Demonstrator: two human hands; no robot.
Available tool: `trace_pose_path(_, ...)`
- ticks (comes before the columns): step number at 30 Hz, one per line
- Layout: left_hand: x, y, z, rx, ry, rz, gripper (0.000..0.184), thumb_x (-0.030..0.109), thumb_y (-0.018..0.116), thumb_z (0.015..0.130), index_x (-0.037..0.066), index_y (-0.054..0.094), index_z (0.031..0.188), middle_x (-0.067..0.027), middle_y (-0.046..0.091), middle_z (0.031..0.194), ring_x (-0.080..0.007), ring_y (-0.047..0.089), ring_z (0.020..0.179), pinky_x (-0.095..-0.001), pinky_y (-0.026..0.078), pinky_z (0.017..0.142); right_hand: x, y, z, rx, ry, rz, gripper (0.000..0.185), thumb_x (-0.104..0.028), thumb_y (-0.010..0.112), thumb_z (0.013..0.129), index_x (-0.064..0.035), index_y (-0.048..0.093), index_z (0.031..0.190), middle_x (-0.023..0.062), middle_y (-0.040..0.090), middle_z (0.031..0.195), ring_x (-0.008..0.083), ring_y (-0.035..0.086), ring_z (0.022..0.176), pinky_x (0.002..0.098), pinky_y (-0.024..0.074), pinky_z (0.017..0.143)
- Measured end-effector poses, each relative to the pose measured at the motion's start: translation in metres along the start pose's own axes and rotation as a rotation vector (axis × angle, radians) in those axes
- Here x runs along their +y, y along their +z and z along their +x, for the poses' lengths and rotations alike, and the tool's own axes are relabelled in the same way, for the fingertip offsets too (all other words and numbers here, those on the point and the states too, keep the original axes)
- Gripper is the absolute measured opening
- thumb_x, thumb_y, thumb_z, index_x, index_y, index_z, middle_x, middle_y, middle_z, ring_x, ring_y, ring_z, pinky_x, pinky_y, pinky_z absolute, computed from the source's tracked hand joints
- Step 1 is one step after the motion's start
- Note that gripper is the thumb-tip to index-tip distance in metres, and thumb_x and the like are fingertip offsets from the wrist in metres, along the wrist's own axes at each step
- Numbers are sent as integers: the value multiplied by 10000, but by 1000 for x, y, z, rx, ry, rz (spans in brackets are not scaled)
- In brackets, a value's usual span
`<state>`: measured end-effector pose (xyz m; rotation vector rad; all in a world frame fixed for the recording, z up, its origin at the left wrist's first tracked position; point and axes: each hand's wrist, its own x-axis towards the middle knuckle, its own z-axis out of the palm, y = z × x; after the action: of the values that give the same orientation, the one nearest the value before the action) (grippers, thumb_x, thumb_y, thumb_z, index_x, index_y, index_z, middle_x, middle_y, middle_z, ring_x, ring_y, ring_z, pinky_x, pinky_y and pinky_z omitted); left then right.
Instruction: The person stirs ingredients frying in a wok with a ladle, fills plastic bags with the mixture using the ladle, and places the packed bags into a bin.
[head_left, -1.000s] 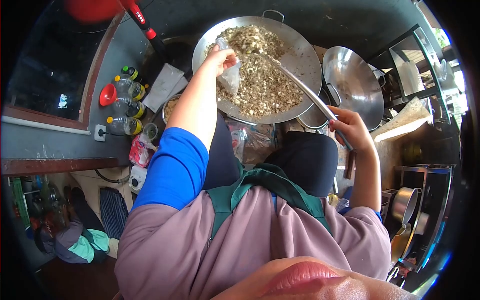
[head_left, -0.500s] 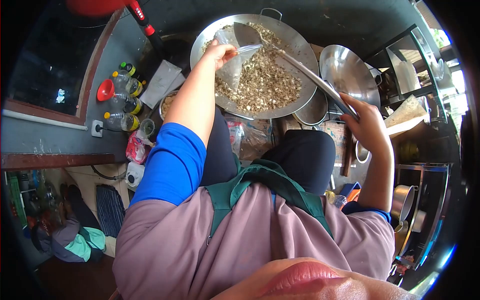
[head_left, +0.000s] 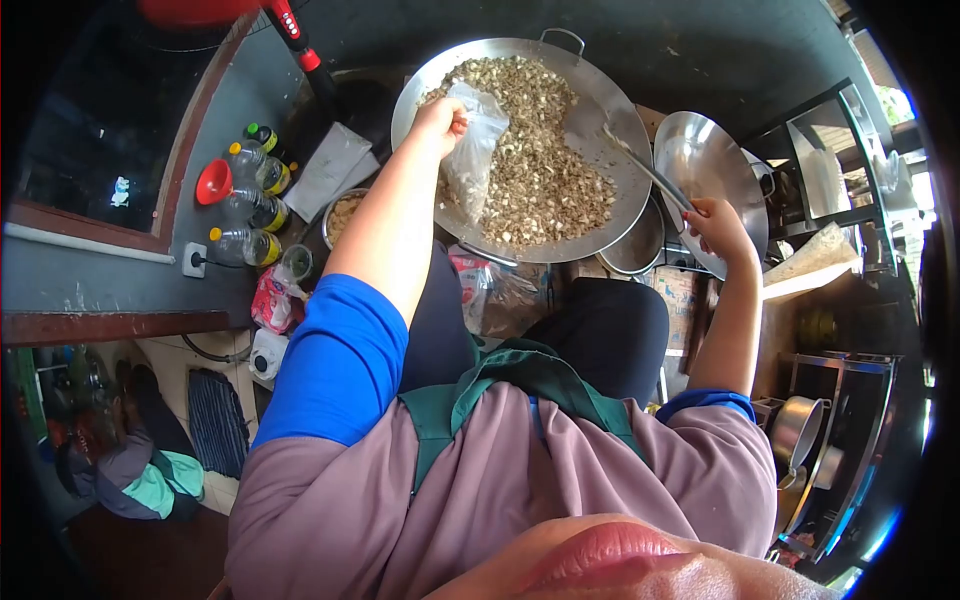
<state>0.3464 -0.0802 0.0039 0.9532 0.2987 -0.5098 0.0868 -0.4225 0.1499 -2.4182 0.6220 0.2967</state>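
A wide metal wok (head_left: 622,112) holds a heap of chopped, brown-and-white crumbly food (head_left: 540,170). Over its left side my left hand (head_left: 441,124) is closed on the top of a clear plastic bag (head_left: 474,160), which hangs down with some of the food visible at its bottom. My right hand (head_left: 722,232) grips the end of a long-handled metal spatula (head_left: 652,170). The spatula's blade lies inside the wok at the right of the heap, beside a bared patch of metal.
A second, shiny wok (head_left: 705,160) stands at the right, with a smaller pan (head_left: 637,240) between. Several bottles (head_left: 250,245) and a red funnel (head_left: 212,182) line the left wall. A bowl (head_left: 342,212) sits left of the wok. Another person (head_left: 140,470) sits at lower left.
The spatula's blade has moved from the wok's far left to its right side, and my right hand has shifted forward. The bag now hangs lower, with food in its bottom.
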Motion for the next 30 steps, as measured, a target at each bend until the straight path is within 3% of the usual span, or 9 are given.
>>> trace_pose_path(1,2,0,-3,2,-32,-57,314,-60,487,728,70,349,979,-52,441,625,-119,414,498,-215,318,423,2,-2,7,-18,43,-62,180,-127,593,825,46,641,841,65,543,567,113,474,406,271,362,371)
trace_pose_path(2,3,0,-5,4,-66,-115,133,-53,470,741,53,397,775,-38,410,607,-111,385,493,-207,294,418,8,-2,20,-52,66,-71,189,-141,601,825,43,642,847,64,546,570,114,477,407,272,363,373)
trace_pose_path(5,6,5,-9,123,-73,-252,98,-55,445,749,34,436,787,-31,382,590,-101,338,481,-205,270,411,31,27,80,-113,116,26,232,-196,631,825,31,648,868,59,559,583,118,487,413,274,368,378)
trace_pose_path(8,5,-7,7,39,-145,-287,85,-51,479,766,25,472,803,-52,390,601,-119,388,477,-222,260,401,34,92,127,-131,59,208,275,-243,654,831,23,655,901,42,564,602,111,497,435,264,369,388)
trace_pose_path(14,5,9,-9,-7,-23,-314,46,-18,474,821,27,468,829,-37,427,615,-105,375,491,-218,283,427,37,145,107,-125,-32,544,275,-213,603,871,1,630,1042,21,562,671,75,466,468,230,348,405)
trace_pose_path(18,1,12,-4,-172,135,-244,127,-63,490,787,48,474,845,-47,449,638,-106,404,529,-225,313,469,31,100,50,-121,-19,551,240,-205,591,875,-7,640,1001,6,560,669,64,469,471,211,356,413)
trace_pose_path(19,-1,4,6,-357,144,-273,352,-108,489,734,65,518,1039,-48,480,696,-105,429,545,-222,319,461,43,84,47,-146,-90,475,269,-209,581,877,-15,631,1058,6,570,691,57,469,470,203,356,411)
trace_pose_path(25,-7,12,2,-287,245,-240,550,-136,511,714,72,463,1221,-48,517,753,-94,453,571,-206,342,496,-17,-45,-50,-182,-101,388,353,-165,500,906,20,546,1203,16,545,679,36,432,425,152,333,380)
trace_pose_path(30,-13,21,1,-241,235,-169,681,-141,526,727,102,364,1342,-80,536,863,-90,463,619,-204,351,532,-54,-102,-78,-271,-169,281,337,-185,520,914,24,570,1173,19,553,631,29,439,394,159,359,361)
